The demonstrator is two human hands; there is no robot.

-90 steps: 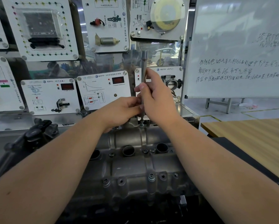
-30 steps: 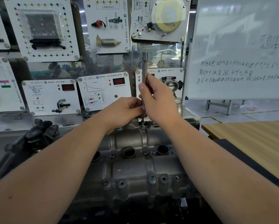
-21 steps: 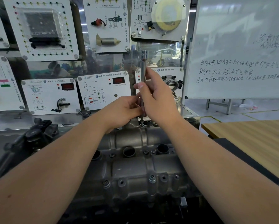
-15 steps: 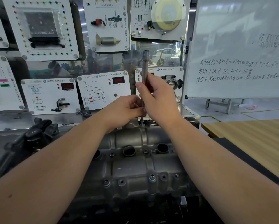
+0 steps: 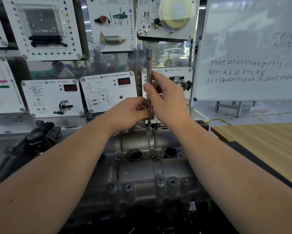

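Engine block [image 5: 141,174] lies before panels [image 5: 108,92], table [image 5: 263,142] to its right.

Auto training workshop: grey cast-metal engine block [image 5: 147,173], white sensor demo panels [image 5: 108,91], handwritten whiteboard [image 5: 250,48].

A handwritten whiteboard [image 5: 250,48] is standing at 2 o'clock. Sensor display panels [image 5: 108,92] are hanging at 11 o'clock. A wooden bench [image 5: 260,137] is sitting at 3 o'clock.
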